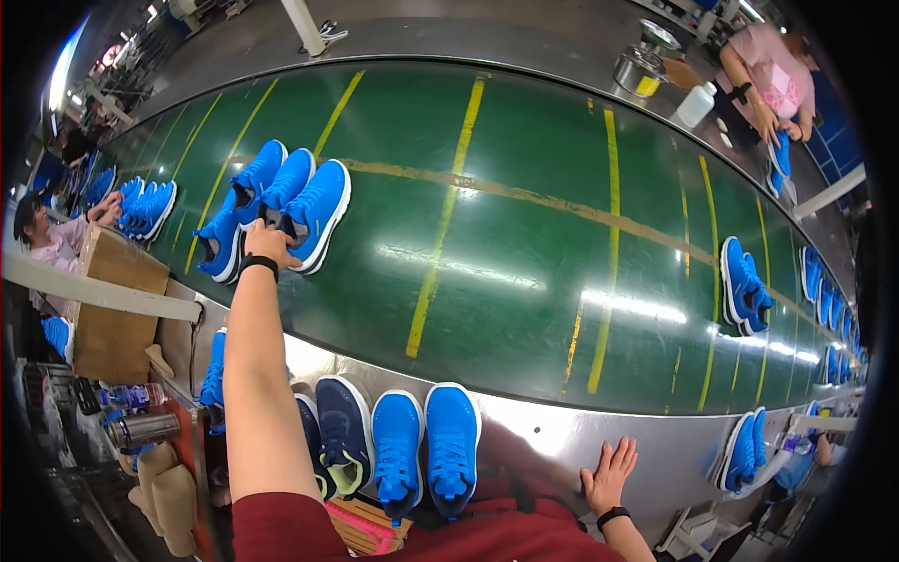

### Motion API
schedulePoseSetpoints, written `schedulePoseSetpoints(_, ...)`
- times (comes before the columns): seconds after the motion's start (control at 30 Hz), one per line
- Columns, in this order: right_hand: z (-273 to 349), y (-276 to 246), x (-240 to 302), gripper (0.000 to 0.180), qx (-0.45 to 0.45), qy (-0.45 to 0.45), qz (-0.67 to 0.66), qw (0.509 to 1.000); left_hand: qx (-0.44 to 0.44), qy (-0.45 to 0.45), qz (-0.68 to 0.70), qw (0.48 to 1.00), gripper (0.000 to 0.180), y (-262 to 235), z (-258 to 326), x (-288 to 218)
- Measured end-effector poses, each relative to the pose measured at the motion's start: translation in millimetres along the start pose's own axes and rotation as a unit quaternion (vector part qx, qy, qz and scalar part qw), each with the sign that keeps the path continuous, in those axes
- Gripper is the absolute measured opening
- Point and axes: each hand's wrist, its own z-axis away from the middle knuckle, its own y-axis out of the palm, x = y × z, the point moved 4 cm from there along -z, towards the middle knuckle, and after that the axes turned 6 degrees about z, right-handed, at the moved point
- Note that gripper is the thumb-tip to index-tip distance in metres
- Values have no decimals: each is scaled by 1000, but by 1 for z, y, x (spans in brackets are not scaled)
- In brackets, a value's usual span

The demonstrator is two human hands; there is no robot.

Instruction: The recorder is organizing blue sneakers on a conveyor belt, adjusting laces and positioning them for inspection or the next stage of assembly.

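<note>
My left hand (270, 245) stretches out over the green conveyor belt, its fingers closed at the heel ends of a cluster of blue sneakers (323, 201) with white soles. Part of its grip is hidden among the shoes. My right hand (611, 473) lies on the metal ledge (548, 440) with fingers stretched out and holds nothing. Between my arms, a pair of blue sneakers (451, 440) stands side by side on the near ledge, toes toward the belt. Left of that pair is a dark navy shoe (345, 426) with a pale green lining, and another dark shoe is partly hidden by my left arm.
More blue sneakers (740, 286) sit on the belt (524, 253) at right, others at far left. A cardboard box (122, 300) and tan shoe lasts (167, 492) are at left. Across the belt, a person (768, 80) handles a blue shoe near a white bottle (696, 105).
</note>
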Motion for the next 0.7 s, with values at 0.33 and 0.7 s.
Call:
schedulePoseSetpoints(0.33, 6, 10, 3, 68, -63, -4, -18, 998, -42, 95, 433, 895, 81, -37, 78, -118)
schedulePoseSetpoints(0.7, 3, -59, -34, 52, -74, 52, -534, 841, 94, 417, 380, 820, 51, -61, 326, -368)
